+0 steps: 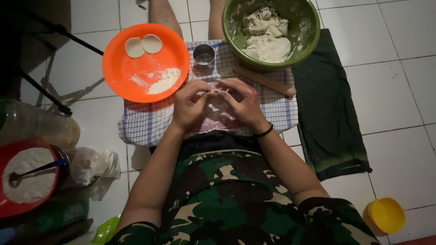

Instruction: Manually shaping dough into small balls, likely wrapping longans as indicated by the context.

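**Mia:** Head camera looks down at the floor. What is way over on the left?

**Ben:** A red bowl (18,206) full of white flour, with a spoon (32,171) lying in it. Just above it is a clear plastic jar (43,124) on its side. Beside the bowl is a crumpled plastic bag (93,170).

**Mia:** And next?

**Ben:** An orange plate (122,75). Two small round dough circles (143,45) sit side by side at the top of it, touching. A little heap of flour (163,80) is lower on the plate.

**Mia:** What is the plate on?

**Ben:** Its right part sits on a checked cloth (145,122). A small metal ring cutter (204,55) stands on the cloth too, just right of the plate.

**Mia:** Where are the hands?

**Ben:** In the middle, over the cloth. The left hand (190,106) and the right hand (245,105) are close together, fingertips meeting. Both sets of fingers are bent and pinching a small pale dough piece (217,100) between them. It is held just above the cloth, near the person's lap.

**Mia:** Anything on the wrist?

**Ben:** A black band (264,132) on the right wrist.

**Mia:** What comes after the hands?

**Ben:** A wooden rolling pin (265,81) lies tilted on the cloth. Behind it is a big green bowl (309,27) with lumps of white dough (268,38) inside.

**Mia:** And on the far right?

**Ben:** A dark green cloth (329,113) lies flat on the white tiles. Down in the corner is a small yellow cup (385,215).
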